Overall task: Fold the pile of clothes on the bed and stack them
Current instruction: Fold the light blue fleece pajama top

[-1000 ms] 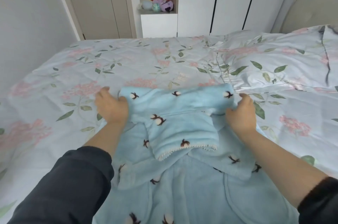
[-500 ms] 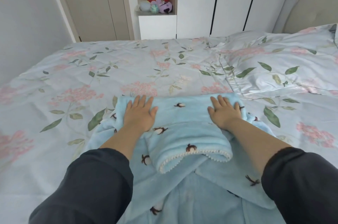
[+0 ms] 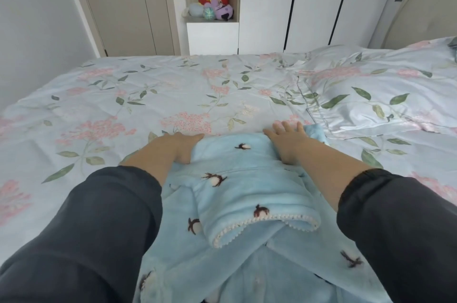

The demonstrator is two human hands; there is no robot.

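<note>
The light blue fleece garment [image 3: 237, 174], printed with small dark-and-white cotton-boll motifs, lies partly folded on the floral-covered bed [image 3: 148, 94], near the bed's front edge. One sleeve [image 3: 247, 201], its open cuff edged with white scalloped trim, is folded across the middle of the body with the cuff end pointing toward the viewer. The garment's far edge forms a straight fold line, and below the cuff two front panels overlap in a V and run out of view at the bottom.
</note>
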